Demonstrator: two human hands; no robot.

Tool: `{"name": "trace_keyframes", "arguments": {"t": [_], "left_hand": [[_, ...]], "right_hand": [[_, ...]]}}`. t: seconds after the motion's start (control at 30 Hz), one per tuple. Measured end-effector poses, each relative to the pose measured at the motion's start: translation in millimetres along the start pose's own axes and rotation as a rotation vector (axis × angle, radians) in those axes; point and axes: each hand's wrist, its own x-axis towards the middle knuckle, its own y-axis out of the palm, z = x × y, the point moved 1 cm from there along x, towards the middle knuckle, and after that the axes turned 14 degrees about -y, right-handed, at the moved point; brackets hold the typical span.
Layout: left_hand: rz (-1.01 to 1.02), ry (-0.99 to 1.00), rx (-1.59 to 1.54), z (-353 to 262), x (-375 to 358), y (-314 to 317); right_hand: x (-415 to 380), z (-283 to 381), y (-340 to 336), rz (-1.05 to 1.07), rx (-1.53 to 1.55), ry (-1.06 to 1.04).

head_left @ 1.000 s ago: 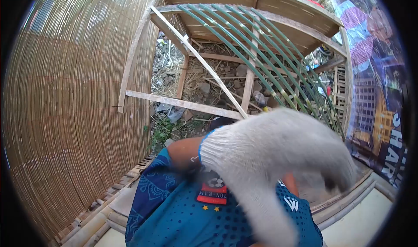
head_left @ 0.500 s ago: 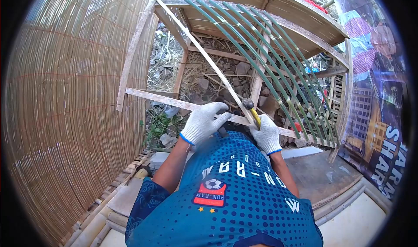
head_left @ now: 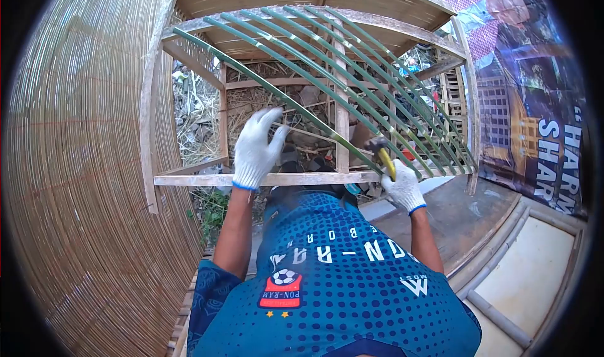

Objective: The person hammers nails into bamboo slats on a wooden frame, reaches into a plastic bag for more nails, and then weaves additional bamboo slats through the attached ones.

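My left hand (head_left: 257,150), in a white knit glove with a blue cuff, is raised over the near wooden rail (head_left: 220,180), its fingers apart and holding nothing. My right hand (head_left: 403,187), gloved alike, grips the yellow handle of a hammer (head_left: 386,157), whose head points away from me. Beside that hand lies the near end of the leftmost green bamboo strip (head_left: 277,92), which slants from the far rail (head_left: 207,22) down to the near rail. Several more green bamboo strips (head_left: 314,75) lie slanted across the frame to its right.
Within the wooden frame, a central bar (head_left: 341,111) runs front to back above stones and straw. A bamboo slat screen (head_left: 82,130) stands at left, a printed banner (head_left: 522,92) at right. A board (head_left: 465,221) and bamboo poles (head_left: 497,316) lie at lower right.
The leftmost strip showed its pale side and now shows green. My left hand has left the near rail and lifted. The view has shifted, so the frame sits farther left.
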Motion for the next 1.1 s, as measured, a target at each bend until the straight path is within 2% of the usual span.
{"name": "trace_keyframes", "arguments": {"t": [0.07,0.2,0.3,0.5,0.57,0.7,0.83,0.87,1.0,1.1], "left_hand": [[-0.033,0.140,0.136,6.2,29.6,16.7],[-0.009,0.246,0.264,17.8,70.5,37.8],[-0.031,0.355,0.348,27.3,82.1,34.9],[-0.061,0.577,0.404,28.3,95.0,28.9],[-0.040,0.583,0.393,21.4,98.9,28.7],[-0.023,0.608,0.365,18.6,102.1,34.5],[0.089,0.579,0.347,15.2,97.2,45.9],[0.083,0.584,0.337,12.4,96.6,48.3],[0.098,0.638,0.344,4.1,97.8,46.0],[0.095,0.644,0.349,11.8,100.6,50.7]], "right_hand": [[-7.1,-10.7,-2.3,-0.044,0.030,0.041],[-17.9,-11.0,-0.2,-0.122,0.056,0.108],[-25.3,-9.3,10.8,-0.199,0.017,0.136],[-37.0,12.3,26.5,-0.410,0.109,0.336],[-47.6,10.5,37.5,-0.506,0.097,0.397],[-62.6,6.3,67.5,-0.832,0.041,0.391],[-73.2,8.7,86.1,-0.918,0.077,0.711],[-73.1,8.8,92.0,-1.073,0.175,0.670],[-70.3,1.7,94.0,-1.155,0.340,0.835],[-63.0,0.2,88.8,-1.222,0.576,0.827]]}}
